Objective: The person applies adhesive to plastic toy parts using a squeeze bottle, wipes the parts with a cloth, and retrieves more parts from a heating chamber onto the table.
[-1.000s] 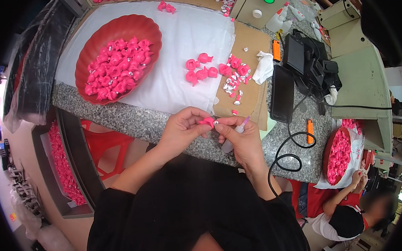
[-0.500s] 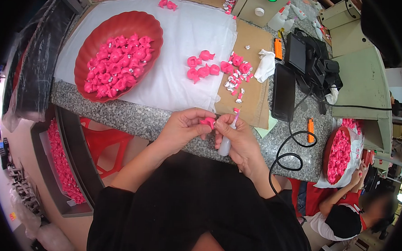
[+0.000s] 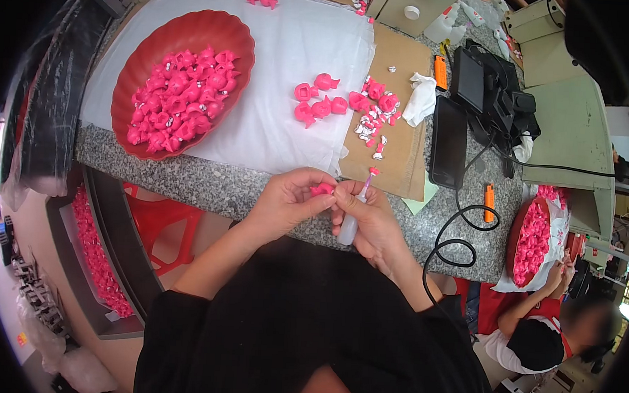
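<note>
The right hand (image 3: 375, 224) clasped a bottle (image 3: 348, 230); the left hand (image 3: 286, 202) pinched a pink piece (image 3: 321, 190), apparently being worked. Steadiness seemed needed next.

red stool (image 3: 158, 215) beside a grey speckled worktop (image 3: 208, 189)

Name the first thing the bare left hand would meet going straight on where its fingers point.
Most likely the bare right hand: its fingertips lie just beyond the small bright-pink piece pinched in the left hand, though depth is unclear.
</note>
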The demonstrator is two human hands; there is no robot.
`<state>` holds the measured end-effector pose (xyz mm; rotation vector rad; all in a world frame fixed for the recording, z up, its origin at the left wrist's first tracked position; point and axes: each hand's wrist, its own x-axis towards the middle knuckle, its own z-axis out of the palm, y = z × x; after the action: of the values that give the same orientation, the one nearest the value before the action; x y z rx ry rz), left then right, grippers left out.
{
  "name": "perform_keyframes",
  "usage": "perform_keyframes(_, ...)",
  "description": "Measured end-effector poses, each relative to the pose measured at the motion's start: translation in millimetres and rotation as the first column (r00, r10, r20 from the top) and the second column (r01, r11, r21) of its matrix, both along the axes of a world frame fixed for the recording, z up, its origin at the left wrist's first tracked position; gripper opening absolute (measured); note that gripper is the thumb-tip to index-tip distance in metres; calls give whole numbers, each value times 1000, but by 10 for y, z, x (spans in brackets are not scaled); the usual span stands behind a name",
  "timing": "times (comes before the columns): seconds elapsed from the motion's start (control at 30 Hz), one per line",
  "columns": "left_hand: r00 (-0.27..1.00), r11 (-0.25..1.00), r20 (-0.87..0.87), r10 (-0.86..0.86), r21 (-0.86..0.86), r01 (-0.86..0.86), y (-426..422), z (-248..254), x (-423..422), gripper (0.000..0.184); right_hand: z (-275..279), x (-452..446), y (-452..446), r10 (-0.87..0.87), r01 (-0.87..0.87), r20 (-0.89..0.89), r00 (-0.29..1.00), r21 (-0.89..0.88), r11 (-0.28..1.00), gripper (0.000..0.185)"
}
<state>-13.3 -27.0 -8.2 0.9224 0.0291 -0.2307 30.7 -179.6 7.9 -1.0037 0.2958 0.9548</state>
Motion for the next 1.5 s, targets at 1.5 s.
perform_keyframes(1.5,957,997,-280,-78,-26,74,-23,58,9,30,71,50,-7,-55,59,98,994,-43,997,15)
